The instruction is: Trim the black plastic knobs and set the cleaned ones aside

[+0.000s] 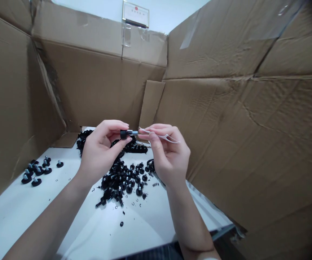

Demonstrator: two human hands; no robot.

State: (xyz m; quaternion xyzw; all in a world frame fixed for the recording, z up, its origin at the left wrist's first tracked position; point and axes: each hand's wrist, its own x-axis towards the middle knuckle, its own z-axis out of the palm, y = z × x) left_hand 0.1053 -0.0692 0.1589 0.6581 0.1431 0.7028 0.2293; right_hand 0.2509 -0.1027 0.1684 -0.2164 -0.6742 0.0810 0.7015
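My left hand (97,150) pinches a small black part with a silver metal shaft (123,134) between thumb and fingertips. The shaft points right, towards my other hand. In my right hand (170,155), thumb and fingers close on a thin white tool with slender prongs (169,138). Its tips are very near the shaft's end; I cannot tell whether they touch. Below both hands lies a loose pile of black knobs with metal studs (123,178). Farther left stands a smaller group of studded black knobs (36,169).
Small rings and a tiny spring (156,184) lie scattered on the white tabletop (74,213). A dark heap of black parts (84,139) sits at the back, partly behind my left hand. Tall cardboard walls (96,83) enclose the table's back and both sides.
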